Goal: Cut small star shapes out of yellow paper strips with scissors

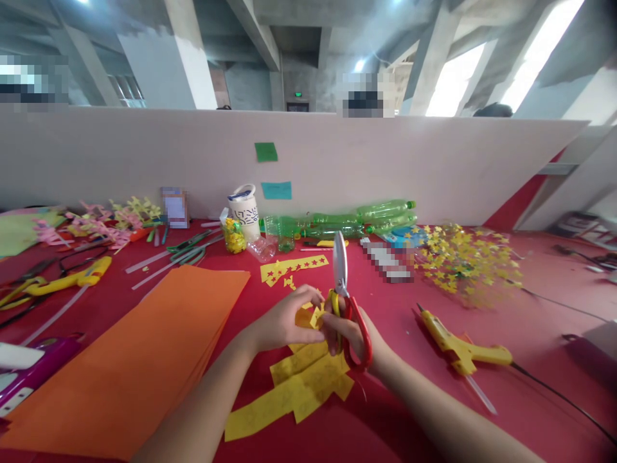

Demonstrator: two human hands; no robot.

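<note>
My right hand (354, 331) is closed round red-and-yellow-handled scissors (340, 263), whose blades point up and away from me. Its fingertips also touch a small yellow paper piece (317, 317). My left hand (286, 318) is curled about the same piece, thumb and fingers closed on it. Below both hands lie several yellow paper strips (270, 408), overlapping on the red table (395, 418). Beyond them is a yellow strip with star-shaped holes (301, 267), with small cut bits (288, 282) beside it.
Orange paper sheets (144, 347) cover the left side. A yellow glue gun (457, 347) with a cord lies to the right, near a bunch of yellow stars (463, 260). Green plastic bottles (337, 222) and a white cup (245, 215) line the partition (337, 154).
</note>
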